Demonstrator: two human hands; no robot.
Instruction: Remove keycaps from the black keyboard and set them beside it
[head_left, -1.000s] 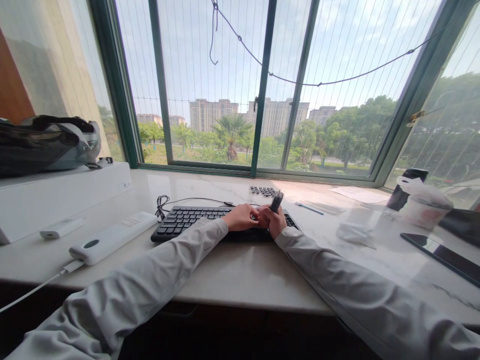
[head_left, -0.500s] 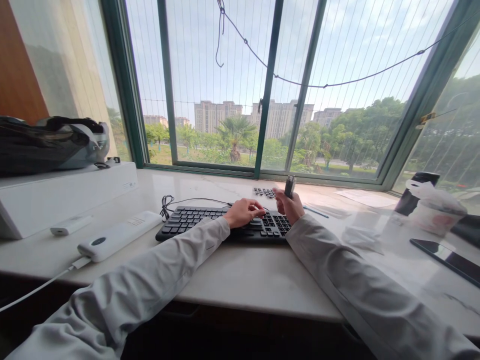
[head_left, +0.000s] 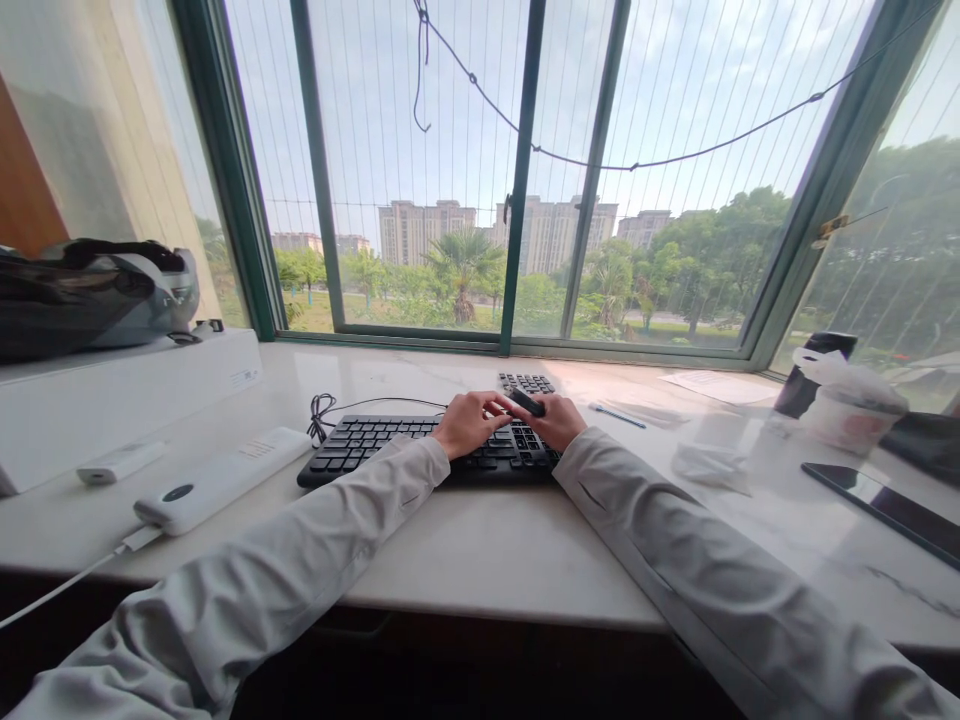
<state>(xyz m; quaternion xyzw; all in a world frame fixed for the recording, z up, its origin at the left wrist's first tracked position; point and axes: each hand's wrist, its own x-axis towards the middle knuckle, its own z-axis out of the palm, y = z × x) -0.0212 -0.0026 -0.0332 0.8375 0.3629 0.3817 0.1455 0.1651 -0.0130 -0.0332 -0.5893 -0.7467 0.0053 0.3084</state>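
Observation:
A black keyboard (head_left: pixel 364 440) lies on the white marble-patterned counter, and several spots in its right-hand section show no keycaps. My right hand (head_left: pixel 559 422) is closed around a short dark hand tool (head_left: pixel 526 403) above that section. The tool lies tilted, its far end pointing left; its exact kind is unclear. My left hand (head_left: pixel 469 425) hovers over the right half of the keyboard, fingers bent and pressed together close to the tool's tip. Whatever those fingers hold is too small to make out. Behind the keyboard, loose black keycaps (head_left: pixel 527 382) are laid out in rows.
A blue pen-like stick (head_left: pixel 619 416) lies right of the keycaps. Farther right are crumpled clear plastic (head_left: pixel 712 466), a phone (head_left: pixel 885 505) and a bagged tub (head_left: pixel 851 415). At left are a white power bank (head_left: pixel 221 480) with cable and a white box (head_left: pixel 127 400). Windows stand behind.
My right hand has tipped the tool from upright to slanting left, bringing it against the left hand's fingertips. The left fingers have risen slightly toward it. The view has shifted a little.

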